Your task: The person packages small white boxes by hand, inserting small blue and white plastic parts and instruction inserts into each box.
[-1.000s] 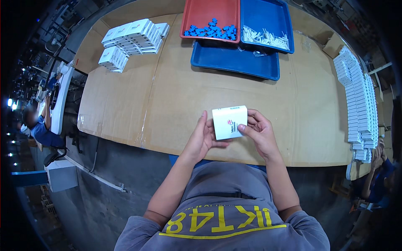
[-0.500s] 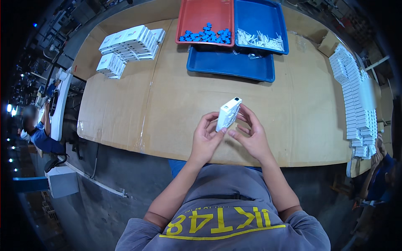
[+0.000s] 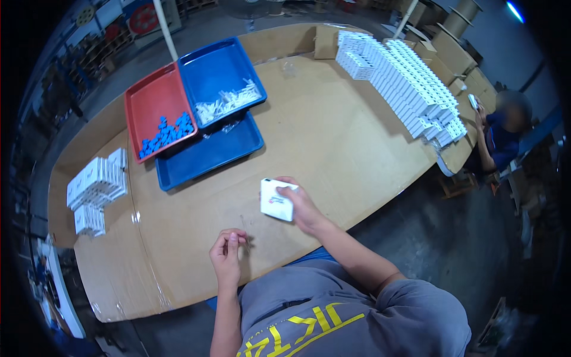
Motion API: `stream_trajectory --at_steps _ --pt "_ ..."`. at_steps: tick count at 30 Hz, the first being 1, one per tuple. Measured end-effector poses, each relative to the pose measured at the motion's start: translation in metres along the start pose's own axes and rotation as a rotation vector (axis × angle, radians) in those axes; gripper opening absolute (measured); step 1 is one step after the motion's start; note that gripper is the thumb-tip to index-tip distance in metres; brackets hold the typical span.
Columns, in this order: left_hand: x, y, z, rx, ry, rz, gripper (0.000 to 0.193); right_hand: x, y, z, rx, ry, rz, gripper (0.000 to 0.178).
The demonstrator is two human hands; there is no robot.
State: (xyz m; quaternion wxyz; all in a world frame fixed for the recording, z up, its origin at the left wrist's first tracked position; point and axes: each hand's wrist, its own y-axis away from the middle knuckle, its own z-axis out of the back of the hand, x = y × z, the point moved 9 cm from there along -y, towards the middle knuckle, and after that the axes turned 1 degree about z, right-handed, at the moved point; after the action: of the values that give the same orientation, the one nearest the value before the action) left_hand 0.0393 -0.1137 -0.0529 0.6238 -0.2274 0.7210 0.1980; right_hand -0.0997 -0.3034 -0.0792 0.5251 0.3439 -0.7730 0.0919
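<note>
A thin white square box (image 3: 275, 201) with a small dark patch at one corner is gripped in my right hand (image 3: 304, 208), thumb across its broad face. It is held above the cardboard-covered table, its printed face turned up. My left hand (image 3: 227, 254) is apart from the box, nearer the table's front edge. The fingers of that hand are curled in toward the thumb; whether something small is pinched there cannot be made out.
Ahead-left stand a red tray (image 3: 137, 107) of blue pieces and a blue tray (image 3: 208, 65) of white sticks, with another blue tray (image 3: 208, 156) before them. White boxes are stacked at left (image 3: 95, 187) and in long rows at right (image 3: 404, 83). A person (image 3: 502, 134) sits beyond the right edge.
The view has swung to the right. The box, formerly between both hands and on edge, is now in my right hand alone with its broad face up. My left hand has come away.
</note>
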Motion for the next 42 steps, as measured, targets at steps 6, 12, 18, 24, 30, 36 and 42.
stream_trajectory --at_steps 6,12,18,24,30,36,42 --pt "0.009 -0.012 -0.030 0.095 -0.068 0.081 0.027 0.043 0.004 0.130 -0.290 -0.232 -0.030 0.040" --pt "0.014 -0.031 -0.083 0.221 -0.098 0.097 0.021 0.105 0.011 0.237 -0.374 -0.328 0.212 0.050" --pt "-0.012 -0.075 -0.152 0.345 -0.478 -0.250 0.018 0.175 -0.002 0.254 -0.406 -0.264 0.369 0.059" --pt "-0.003 -0.113 -0.203 0.406 -0.828 -0.666 0.037 0.240 -0.073 0.272 -0.674 0.119 0.504 0.088" --pt "0.010 -0.116 -0.226 0.426 -0.829 -0.660 0.052 0.328 -0.171 0.378 -0.905 0.486 0.592 0.108" --pt "0.013 -0.131 -0.210 0.401 -0.944 -0.571 0.058 0.377 -0.262 0.378 -1.151 0.845 0.609 0.116" --pt "0.020 -0.139 -0.215 0.420 -0.959 -0.523 0.062 0.413 -0.314 0.394 -1.176 0.960 0.566 0.116"
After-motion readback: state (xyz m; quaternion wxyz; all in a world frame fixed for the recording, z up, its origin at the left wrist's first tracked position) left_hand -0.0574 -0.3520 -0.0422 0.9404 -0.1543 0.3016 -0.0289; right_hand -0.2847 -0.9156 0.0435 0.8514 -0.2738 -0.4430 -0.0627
